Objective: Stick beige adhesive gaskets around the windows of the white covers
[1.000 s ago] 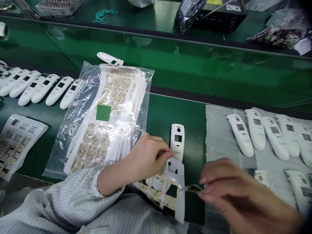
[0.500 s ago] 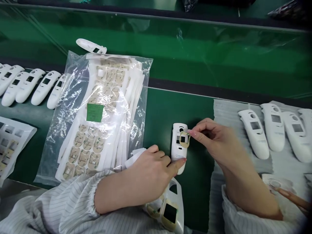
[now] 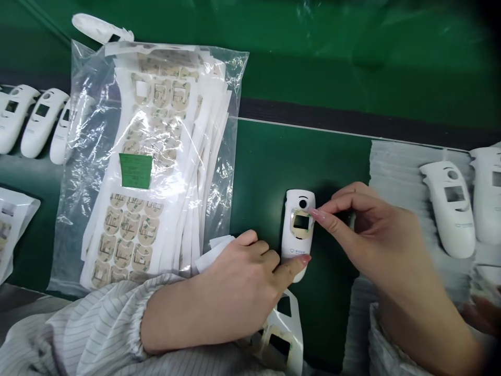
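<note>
A white plastic device housing [image 3: 298, 256] lies upright on the green bench, with a tan adhesive gasket [image 3: 301, 222] around its square window. My left hand [image 3: 242, 271] steadies the housing's lower part with the thumb. A scrap of white backing paper [image 3: 213, 246] sticks out beside that hand. My right hand [image 3: 371, 230] is just right of the housing, its thumb and fingertip meeting at the gasket's right edge. The fingers hide that edge.
A clear bag [image 3: 223, 156] of white sheets with tan gaskets and a green label lies to the left. A peeled sheet [image 3: 284, 334] sits under my left forearm. White housings stand in rows on a foam sheet [image 3: 391, 167] at right and further left. Another person's blurred hand [image 3: 483, 313] shows at lower right.
The gasket now sits flat around the housing's window, no longer tilted across it. The view has shifted, so the bench and housing appear further right and up.
</note>
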A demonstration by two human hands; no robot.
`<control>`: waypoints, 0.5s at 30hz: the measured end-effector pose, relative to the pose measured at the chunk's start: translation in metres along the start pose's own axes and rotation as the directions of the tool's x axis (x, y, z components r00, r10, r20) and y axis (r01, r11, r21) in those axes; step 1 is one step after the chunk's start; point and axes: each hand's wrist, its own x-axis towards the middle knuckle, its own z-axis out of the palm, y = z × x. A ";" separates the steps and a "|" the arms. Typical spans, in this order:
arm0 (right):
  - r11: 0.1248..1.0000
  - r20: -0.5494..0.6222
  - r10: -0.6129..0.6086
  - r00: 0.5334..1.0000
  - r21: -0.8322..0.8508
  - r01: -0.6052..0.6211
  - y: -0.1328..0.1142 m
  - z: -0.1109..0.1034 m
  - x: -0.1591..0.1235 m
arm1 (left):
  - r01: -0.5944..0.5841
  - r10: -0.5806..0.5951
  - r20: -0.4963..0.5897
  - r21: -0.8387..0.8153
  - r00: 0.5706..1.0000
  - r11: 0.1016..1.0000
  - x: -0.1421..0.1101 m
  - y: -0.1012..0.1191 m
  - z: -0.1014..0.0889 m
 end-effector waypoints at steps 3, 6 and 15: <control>1.000 -0.004 0.008 1.000 0.005 -0.008 -0.001 0.000 0.000 | 0.001 -0.001 0.009 -0.009 1.000 1.000 0.000 0.001 -0.001; 1.000 0.004 0.024 1.000 0.010 -0.024 -0.002 0.001 -0.001 | -0.001 0.001 0.012 -0.004 1.000 1.000 0.000 0.001 -0.002; 1.000 0.002 0.010 1.000 -0.010 -0.010 -0.001 0.003 -0.001 | 0.000 0.000 -0.001 0.000 1.000 1.000 -0.001 0.002 -0.001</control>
